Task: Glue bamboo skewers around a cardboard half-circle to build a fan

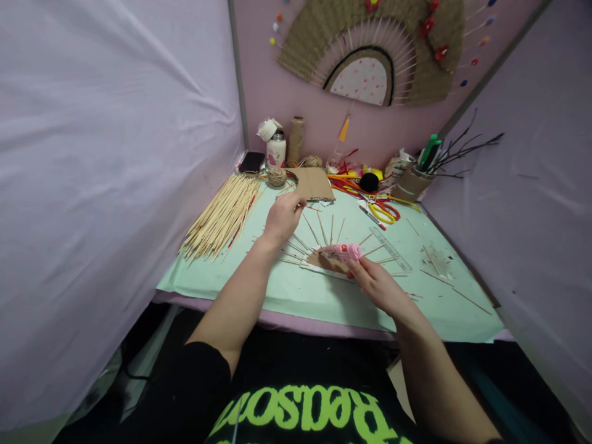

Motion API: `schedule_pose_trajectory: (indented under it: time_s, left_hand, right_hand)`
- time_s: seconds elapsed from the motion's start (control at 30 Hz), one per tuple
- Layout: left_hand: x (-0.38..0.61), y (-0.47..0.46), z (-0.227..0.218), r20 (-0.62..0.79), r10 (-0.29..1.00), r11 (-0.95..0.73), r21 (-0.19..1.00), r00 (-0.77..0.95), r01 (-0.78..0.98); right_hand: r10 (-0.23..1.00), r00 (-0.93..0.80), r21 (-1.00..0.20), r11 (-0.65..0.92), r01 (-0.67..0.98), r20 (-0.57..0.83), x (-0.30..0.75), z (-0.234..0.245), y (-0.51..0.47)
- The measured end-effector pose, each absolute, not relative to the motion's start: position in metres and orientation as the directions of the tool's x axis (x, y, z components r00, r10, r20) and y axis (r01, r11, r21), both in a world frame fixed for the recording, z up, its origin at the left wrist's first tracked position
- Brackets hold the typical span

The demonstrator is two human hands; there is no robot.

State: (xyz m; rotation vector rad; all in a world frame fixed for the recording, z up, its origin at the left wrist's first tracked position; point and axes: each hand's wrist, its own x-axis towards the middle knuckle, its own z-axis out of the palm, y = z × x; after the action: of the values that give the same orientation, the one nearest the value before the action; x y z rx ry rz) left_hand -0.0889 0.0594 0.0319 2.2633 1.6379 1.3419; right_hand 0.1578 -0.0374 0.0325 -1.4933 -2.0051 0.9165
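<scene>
My right hand is wrapped round a pink glue bottle, tipped sideways with its nozzle end to the left. Beneath the bottle lies a half-round piece of brown cardboard with a white strip along its straight edge. Several thin wooden sticks fan out from its curved edge. Up and to the left of the fan, my left hand has its fingertips pinched together. Whatever is in that pinch, if anything, is too small to make out.
A pile of bamboo sticks lies at left. Behind are a twine ball, cardboard sheet and white bottle. At right are yellow-and-red scissors, a clear ruler and loose sticks. A large fan hangs on the wall.
</scene>
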Motion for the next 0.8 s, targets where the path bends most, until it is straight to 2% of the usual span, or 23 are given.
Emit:
schedule_pose_trajectory:
  time_s: [0.23,0.43,0.5,0.6,0.7,0.8]
  left_hand:
    - [-0.089,0.061,0.03,0.595,0.798,-0.448,0.473,0.099,0.759]
    - [-0.088,0.062,0.025,0.555,0.815,-0.448,0.421,0.166,0.788]
    - [-0.088,0.063,0.021,0.526,0.823,-0.461,0.398,0.214,0.793]
    - [-0.089,0.065,0.017,0.48,0.83,-0.483,0.366,0.284,0.796]
    - [-0.09,0.066,0.013,0.43,0.837,-0.5,0.349,0.339,0.792]
    - [-0.089,0.066,0.01,0.393,0.831,-0.531,0.348,0.394,0.772]
  right_hand:
    - [0.961,-0.278,-0.734,0.182,0.655,-0.01,0.162,0.038,-0.041]
    - [0.962,-0.091,-0.718,0.253,0.649,0.257,0.173,0.041,-0.053]
    - [0.926,-0.065,-0.648,0.31,0.696,0.372,0.185,0.04,-0.049]
    - [0.868,-0.045,-0.454,0.303,0.838,0.495,0.219,0.031,-0.029]
    - [0.859,0.071,-0.247,0.066,0.967,0.508,0.266,0.014,-0.006]
    - [0.891,0.161,-0.105,-0.128,0.986,0.424,0.307,-0.007,0.009]
